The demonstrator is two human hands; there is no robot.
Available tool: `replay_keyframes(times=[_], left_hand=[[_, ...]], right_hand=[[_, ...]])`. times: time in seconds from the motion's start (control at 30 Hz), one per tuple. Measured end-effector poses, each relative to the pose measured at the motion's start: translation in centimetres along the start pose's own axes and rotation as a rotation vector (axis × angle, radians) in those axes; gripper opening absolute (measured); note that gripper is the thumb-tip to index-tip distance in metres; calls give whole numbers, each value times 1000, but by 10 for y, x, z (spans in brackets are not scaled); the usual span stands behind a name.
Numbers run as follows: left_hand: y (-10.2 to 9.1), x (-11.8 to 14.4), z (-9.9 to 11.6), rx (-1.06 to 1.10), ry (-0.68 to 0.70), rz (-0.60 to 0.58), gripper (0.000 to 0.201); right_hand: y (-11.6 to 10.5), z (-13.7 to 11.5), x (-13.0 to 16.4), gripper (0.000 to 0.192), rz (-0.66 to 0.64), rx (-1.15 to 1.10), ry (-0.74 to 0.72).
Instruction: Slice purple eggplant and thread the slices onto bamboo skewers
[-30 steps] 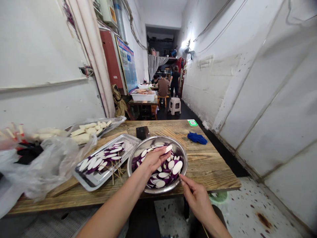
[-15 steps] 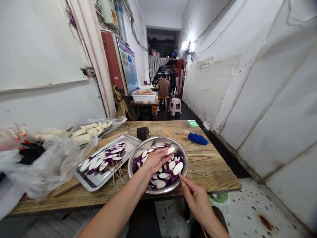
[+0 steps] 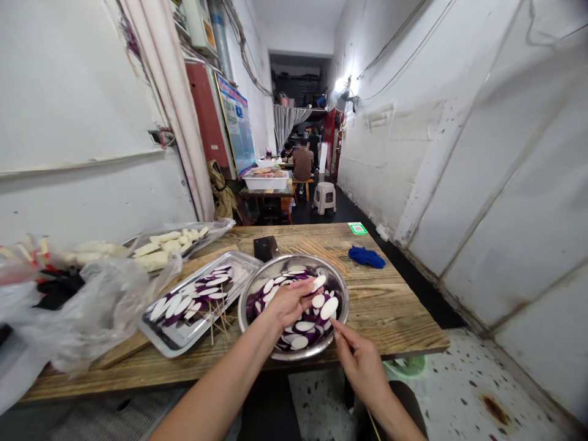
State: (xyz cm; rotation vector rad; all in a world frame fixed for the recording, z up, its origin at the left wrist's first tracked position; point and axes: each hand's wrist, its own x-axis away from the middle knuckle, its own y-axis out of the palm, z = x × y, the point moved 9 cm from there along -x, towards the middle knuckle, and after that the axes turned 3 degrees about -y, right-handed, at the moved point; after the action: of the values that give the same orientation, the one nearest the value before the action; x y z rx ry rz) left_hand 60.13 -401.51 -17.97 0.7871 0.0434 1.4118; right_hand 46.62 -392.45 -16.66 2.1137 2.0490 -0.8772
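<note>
While the right hand (image 3: pixel 362 367) is kept low at the near table edge, a thin skewer (image 3: pixel 339 335) is pinched between its closed fingers, the tip aimed up at the bowl (image 3: pixel 337 288). Just beyond, the left hand (image 3: pixel 287 301) is seen inside the bowl, fingers closed on one slice (image 3: pixel 318 282), lifted clear of the heap of purple-skinned slices beneath. Here a risk is judged: the point is close to the left fingertips, and a fingertip could be pricked if the slice is pushed on off-centre. A thin slice could also be split by a skewed thrust. The bowl is set right at the table's (image 3: pixel 390 306) near edge, so a nudge from either wrist could tip it off. To the left, a tray (image 3: pixel 184 334) of skewered slices is laid, its sticks jutting toward the bowl; they could be snagged by the left forearm. Farther on, a plastic bag (image 3: pixel 96 306), loose sticks (image 3: pixel 316 248) and a blue cloth (image 3: pixel 366 256) are noted. Far down the alley, people are seated at another table.
</note>
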Motion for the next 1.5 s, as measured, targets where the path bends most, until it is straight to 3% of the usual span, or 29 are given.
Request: replay_keyframes(times=[0.33,0.63,0.93,1.13,1.5], left_hand=[[6,7,12,23,-36,-96,22],[5,11,23,65,102,1,14],[9,16,26,53,160,-29,13],[14,10,19,34,99,-81,13],[11,9,10,10,18,-32,19]], right_hand=[[1,-8,-7,33,-8,31,-33],[3,-17,-3,36,-71,110,-91],[-4,-28,0,38,-133,149,-95],[-9,-26,-3,39,-150,153,-35],[-7,-18,-3,39,-128,114,7]])
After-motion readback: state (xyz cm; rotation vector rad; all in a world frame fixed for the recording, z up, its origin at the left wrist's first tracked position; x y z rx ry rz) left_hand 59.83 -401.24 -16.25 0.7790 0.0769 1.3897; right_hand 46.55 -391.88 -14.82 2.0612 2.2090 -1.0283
